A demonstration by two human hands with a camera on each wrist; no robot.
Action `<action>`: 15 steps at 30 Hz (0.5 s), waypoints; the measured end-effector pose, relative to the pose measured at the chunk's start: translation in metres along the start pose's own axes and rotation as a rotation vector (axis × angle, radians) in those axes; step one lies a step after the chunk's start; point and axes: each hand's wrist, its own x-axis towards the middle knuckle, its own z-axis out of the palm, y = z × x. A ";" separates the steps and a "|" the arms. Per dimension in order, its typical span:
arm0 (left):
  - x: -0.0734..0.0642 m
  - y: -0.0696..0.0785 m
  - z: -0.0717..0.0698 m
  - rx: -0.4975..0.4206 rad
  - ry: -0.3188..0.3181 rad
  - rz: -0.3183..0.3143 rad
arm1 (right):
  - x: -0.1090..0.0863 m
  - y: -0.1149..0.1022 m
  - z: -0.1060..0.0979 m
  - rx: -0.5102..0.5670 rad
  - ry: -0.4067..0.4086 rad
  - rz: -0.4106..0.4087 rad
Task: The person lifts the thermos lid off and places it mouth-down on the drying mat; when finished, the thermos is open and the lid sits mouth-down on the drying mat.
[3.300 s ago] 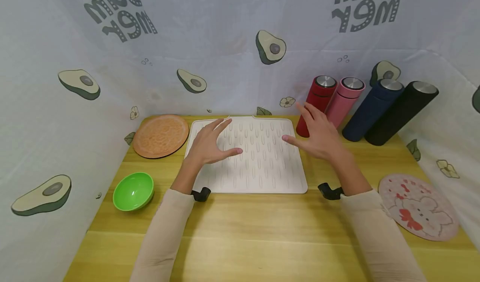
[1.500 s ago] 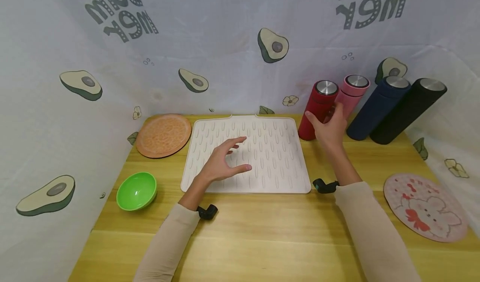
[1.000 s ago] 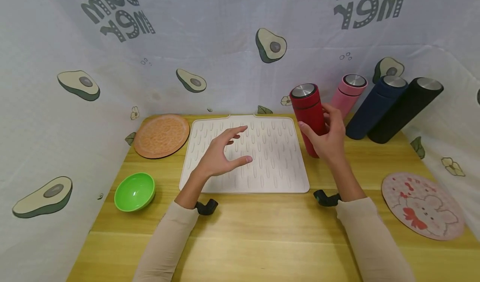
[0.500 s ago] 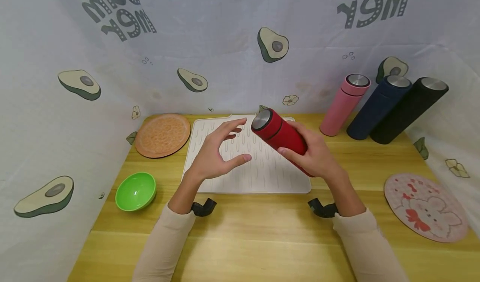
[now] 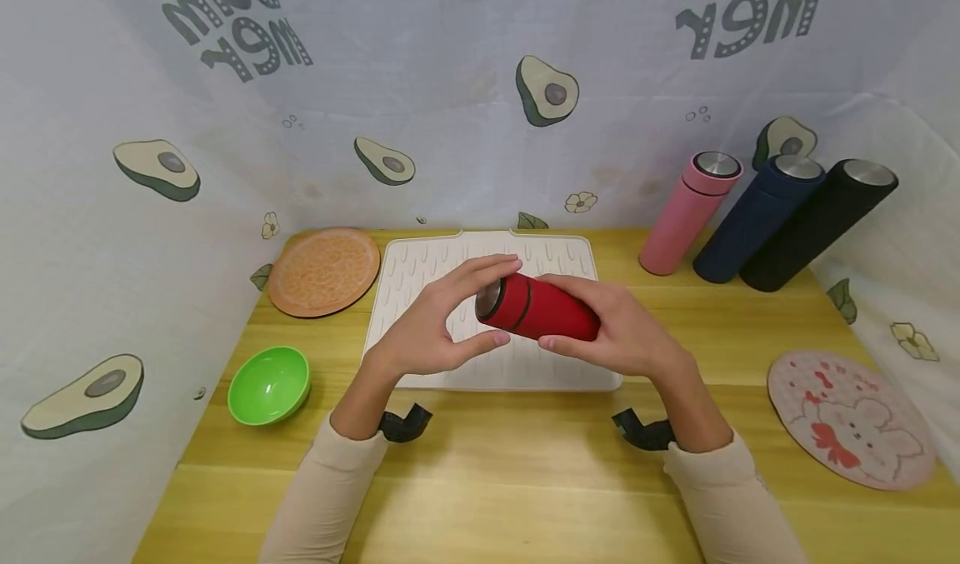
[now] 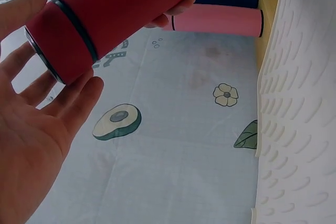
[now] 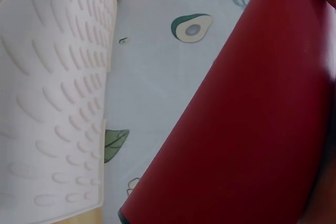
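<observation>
A red thermos (image 5: 551,308) with a steel-topped cap is held in the air above the white ridged mat (image 5: 450,372). My right hand (image 5: 626,331) grips its body near the base; the thermos lies almost on its side, its cap pointing left. Around the cap end is my left hand (image 5: 423,322), with fingers over the top and thumb below. In the left wrist view, the left hand's fingertips (image 6: 86,90) come up behind the cap, and the palm stays apart from it. The right wrist view shows mostly the red body (image 7: 247,108), hiding much of the right hand.
Pink (image 5: 686,222), navy (image 5: 753,222) and black (image 5: 813,227) thermoses stand at the back right. On the left are a round orange-brown mat (image 5: 322,272) and a green bowl (image 5: 268,385). A pink rabbit mat (image 5: 851,418) lies at the right edge. A printed cloth hangs behind.
My right hand took the red thermos from the back row, carried it left over the white mat and tipped it sideways. My left hand now reaches around its cap.
</observation>
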 end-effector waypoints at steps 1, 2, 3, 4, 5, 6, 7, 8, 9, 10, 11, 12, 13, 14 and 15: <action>0.000 0.000 0.000 -0.004 -0.005 0.006 | 0.000 -0.001 0.000 -0.006 -0.008 -0.001; 0.000 0.001 -0.001 -0.013 -0.008 0.009 | 0.000 -0.002 0.000 -0.012 -0.016 -0.002; -0.001 0.001 -0.001 -0.024 -0.009 0.012 | -0.001 -0.002 -0.001 -0.018 -0.022 -0.005; -0.001 0.001 -0.001 -0.033 -0.007 0.014 | -0.001 -0.003 -0.001 -0.019 -0.027 -0.008; -0.001 0.001 -0.002 -0.042 -0.004 0.016 | -0.001 -0.003 -0.002 -0.017 -0.031 -0.015; -0.001 0.001 -0.002 -0.050 -0.002 0.018 | -0.001 -0.003 -0.002 -0.014 -0.033 -0.022; -0.001 0.001 -0.002 -0.053 -0.002 0.018 | -0.001 -0.003 -0.002 -0.011 -0.034 -0.030; -0.001 0.002 -0.002 -0.053 0.000 0.018 | -0.001 -0.003 -0.003 -0.009 -0.033 -0.039; -0.001 0.002 -0.002 -0.050 0.003 0.016 | 0.000 -0.003 -0.003 -0.004 -0.030 -0.050; -0.001 0.003 -0.002 -0.046 0.006 0.015 | 0.000 -0.003 -0.003 0.000 -0.025 -0.062; -0.002 0.003 -0.002 -0.043 0.009 0.012 | 0.000 -0.003 -0.003 0.001 -0.019 -0.073; -0.002 0.004 -0.002 -0.038 0.012 0.009 | 0.001 -0.003 -0.003 0.000 -0.011 -0.084; -0.002 0.005 -0.002 -0.032 0.015 0.007 | 0.001 -0.003 -0.003 -0.001 -0.005 -0.095; -0.003 0.005 -0.002 -0.026 0.018 0.006 | 0.001 -0.004 -0.002 -0.004 0.002 -0.104; -0.004 0.006 -0.002 -0.018 0.021 0.006 | 0.001 -0.004 -0.001 -0.005 0.009 -0.112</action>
